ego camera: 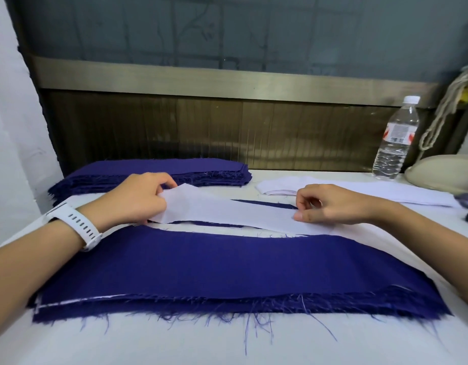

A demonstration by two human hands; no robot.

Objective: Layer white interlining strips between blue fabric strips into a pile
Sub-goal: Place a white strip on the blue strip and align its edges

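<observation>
Nearest me: table (227, 346), white-covered.
Pile (227, 264): blue on top, frayed threads along the near edge, a white edge peeping out at its left corner. It lies on my side of both sets of fingers.
Left hand (140, 198), watch (77, 222) on the wrist: thumb and fingers pinch the left end of the white strip (227, 209) and hold it lifted.
Right hand (330, 204): fingers curled, thumb and forefinger pinching the strip's right end low on the table.
Blue strip (267, 204): under the white strip, between the two grips.
Blue stack (161, 169): just beyond the left fingers.
White stack (359, 193): just beyond the right fingers.
Bottle (396, 143): upright, farther right.
</observation>
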